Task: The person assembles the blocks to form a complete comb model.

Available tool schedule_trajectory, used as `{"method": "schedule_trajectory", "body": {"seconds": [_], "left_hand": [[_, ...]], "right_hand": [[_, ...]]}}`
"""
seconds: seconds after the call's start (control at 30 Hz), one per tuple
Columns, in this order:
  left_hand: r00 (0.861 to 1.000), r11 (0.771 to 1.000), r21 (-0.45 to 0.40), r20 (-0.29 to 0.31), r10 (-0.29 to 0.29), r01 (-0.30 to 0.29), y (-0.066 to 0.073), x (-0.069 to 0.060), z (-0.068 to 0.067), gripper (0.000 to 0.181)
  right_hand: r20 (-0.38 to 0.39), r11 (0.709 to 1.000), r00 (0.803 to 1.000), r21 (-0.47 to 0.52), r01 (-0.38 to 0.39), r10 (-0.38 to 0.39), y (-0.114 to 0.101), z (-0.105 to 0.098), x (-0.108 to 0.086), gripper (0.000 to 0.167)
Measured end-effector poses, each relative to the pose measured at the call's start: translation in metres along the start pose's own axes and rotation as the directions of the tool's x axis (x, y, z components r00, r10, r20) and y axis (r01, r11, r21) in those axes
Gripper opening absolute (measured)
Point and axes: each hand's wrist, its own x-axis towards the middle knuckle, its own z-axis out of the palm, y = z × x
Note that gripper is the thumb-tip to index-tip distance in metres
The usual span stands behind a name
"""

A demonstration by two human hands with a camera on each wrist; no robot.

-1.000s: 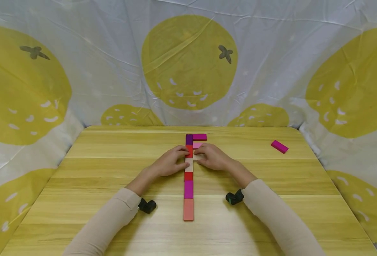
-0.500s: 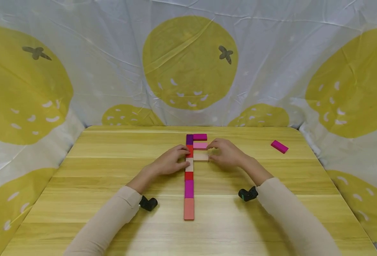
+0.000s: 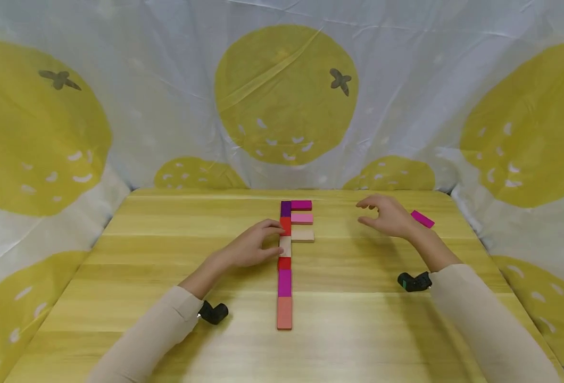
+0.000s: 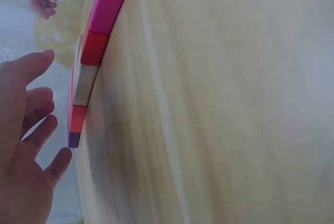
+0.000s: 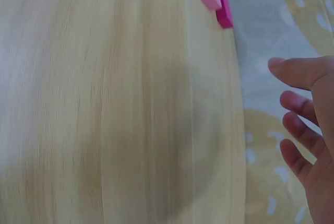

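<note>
Down the middle of the table runs a column of flat blocks: purple (image 3: 285,208), orange-red (image 3: 285,224), beige (image 3: 285,246), red (image 3: 284,263), magenta (image 3: 284,283) and salmon (image 3: 284,313). Three blocks extend rightward from its far part: a magenta one (image 3: 301,205), a pink one (image 3: 302,218) and a cream one (image 3: 303,236). My left hand (image 3: 250,244) is at the column's left side, fingers loosely bent by the orange-red and beige blocks; contact is unclear. Holding nothing, my right hand (image 3: 387,217) is raised over the table, thumb and fingers apart, left of a loose magenta block (image 3: 422,218).
The wooden table (image 3: 119,266) ends at the back against a white cloth (image 3: 181,80) printed with yellow fruit. The cloth also hangs along both sides. A small black camera is on each wrist, the right one (image 3: 413,282) above the table.
My right hand has let go of the cream block and moved right, toward the loose magenta block. The cream block stays beside the column. My left hand has hardly moved.
</note>
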Motion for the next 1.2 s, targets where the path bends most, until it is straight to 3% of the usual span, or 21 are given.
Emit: {"method": "schedule_trajectory", "body": {"seconds": [0.17, 0.3, 0.57, 0.97, 1.07, 1.2], "left_hand": [[0.999, 0.999, 0.001, 0.012, 0.049, -0.05, 0.011, -0.007, 0.0, 0.051], [0.999, 0.999, 0.013, 0.03, 0.041, -0.041, 0.02, -0.016, 0.004, 0.053], [0.997, 0.993, 0.091, 0.03, 0.073, -0.075, 0.025, -0.027, 0.018, 0.052], [0.999, 0.995, 0.093, 0.043, 0.033, -0.037, 0.026, -0.033, 0.024, 0.067], [0.999, 0.994, 0.111, 0.052, 0.01, -0.016, 0.026, -0.035, 0.024, 0.07], [0.998, 0.992, 0.122, 0.062, -0.008, 0.0, 0.026, -0.035, 0.024, 0.072]], "right_hand": [[-0.032, 0.998, 0.998, -0.035, -0.053, 0.052, 0.023, -0.016, -0.017, 0.039], [-0.059, 0.992, 0.991, -0.038, -0.121, 0.119, 0.044, -0.023, -0.03, 0.042], [-0.124, 0.965, 0.958, -0.009, -0.263, 0.26, 0.075, -0.033, -0.051, 0.049], [-0.099, 0.935, 0.93, 0.047, -0.351, 0.354, 0.116, -0.029, -0.078, 0.057], [-0.084, 0.913, 0.91, 0.076, -0.401, 0.407, 0.123, -0.024, -0.082, 0.063], [-0.057, 0.855, 0.861, 0.166, -0.491, 0.506, 0.126, -0.018, -0.085, 0.067]]}}
